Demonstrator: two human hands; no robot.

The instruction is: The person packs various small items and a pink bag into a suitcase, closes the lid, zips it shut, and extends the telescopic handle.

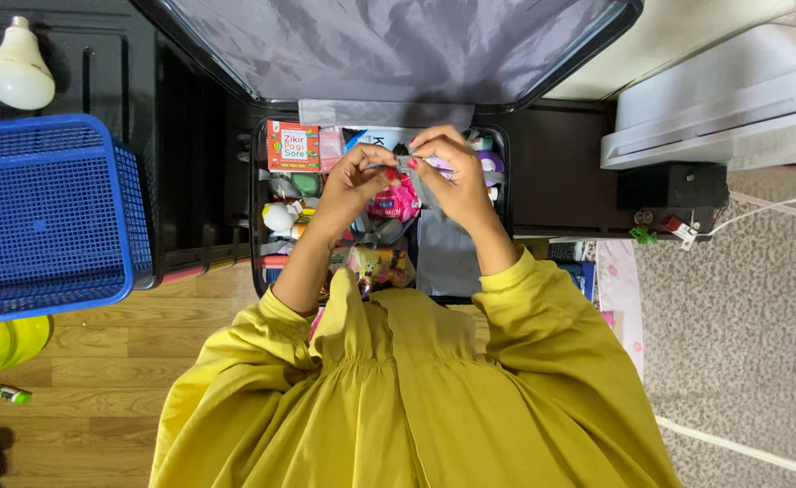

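Mustard-yellow gathered dress (pixel 398 398) filling lower frame; left hand (pixel 355 178) and right hand (pixel 452 176) pinching small grey strap buckle (pixel 409 164) together, centre frame, above packed open black suitcase (pixel 517 172).

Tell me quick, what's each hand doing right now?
Left hand: closed, pinching one end of a small grey strap above the open suitcase.
Right hand: closed, pinching the same strap's other end.
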